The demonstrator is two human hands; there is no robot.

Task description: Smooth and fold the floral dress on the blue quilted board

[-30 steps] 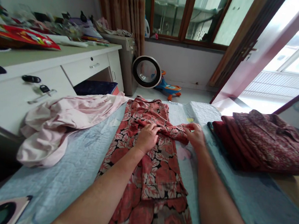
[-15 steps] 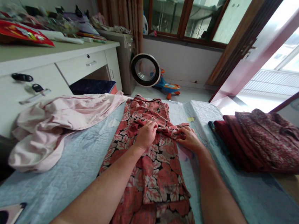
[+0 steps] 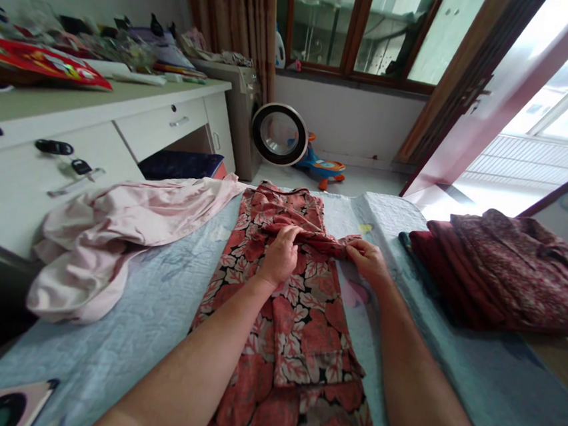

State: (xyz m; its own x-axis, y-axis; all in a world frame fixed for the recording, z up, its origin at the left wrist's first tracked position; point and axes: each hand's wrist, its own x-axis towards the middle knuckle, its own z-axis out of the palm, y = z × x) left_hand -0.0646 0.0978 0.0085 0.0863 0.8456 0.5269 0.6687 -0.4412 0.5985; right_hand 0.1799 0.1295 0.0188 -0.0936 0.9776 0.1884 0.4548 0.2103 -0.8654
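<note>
A red, black and grey floral garment (image 3: pixel 312 309) lies lengthwise on the pale blue bedspread (image 3: pixel 156 288), partly folded in toward its middle. One of its sleeves (image 3: pixel 328 245) runs crosswise near the top and sticks out past the right edge. My left hand (image 3: pixel 282 256) is closed on the sleeve's inner part, over the middle of the garment. With thumb and fingers, my right hand (image 3: pixel 365 257) pinches the sleeve near its outer end. The garment's lower part runs out of view at the bottom.
A crumpled pale pink garment (image 3: pixel 111 230) lies on the left. Folded dark red clothes (image 3: pixel 514 275) are stacked on the right. A pink-edged object with a dark oval (image 3: pixel 7 404) sits at lower left. Beyond stand a white cabinet (image 3: pixel 93 154) and an open round washer door (image 3: pixel 280 134).
My right hand has moved from the sleeve's end inward, then slightly back outward along it. The sleeve is now gathered narrower and straighter. My left hand has stayed near the same spot.
</note>
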